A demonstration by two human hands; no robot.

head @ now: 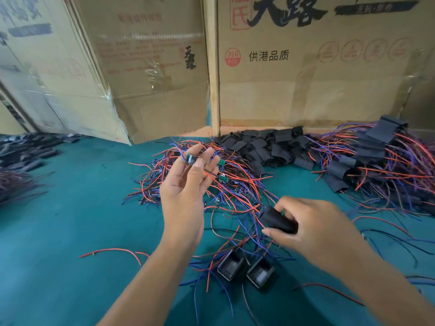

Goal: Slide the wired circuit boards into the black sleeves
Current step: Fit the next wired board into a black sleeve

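My left hand (188,182) is raised palm up over the wire tangle and pinches a small green circuit board (191,158) between thumb and fingertips; its wires trail down. My right hand (313,229) grips a black sleeve (277,220) lower right, with a bit of green showing at its far end. A heap of red, blue and black wired boards (226,180) lies behind the hands. Empty black sleeves (266,147) are piled against the cardboard. Two sleeved pieces (244,268) lie open-end up near my forearms.
Cardboard boxes (306,67) wall off the back of the teal table (58,231). A stack of sleeved boards with wires (381,156) sits at the right. Dark parts and wires (21,161) lie at the far left. Loose wires stray across the front.
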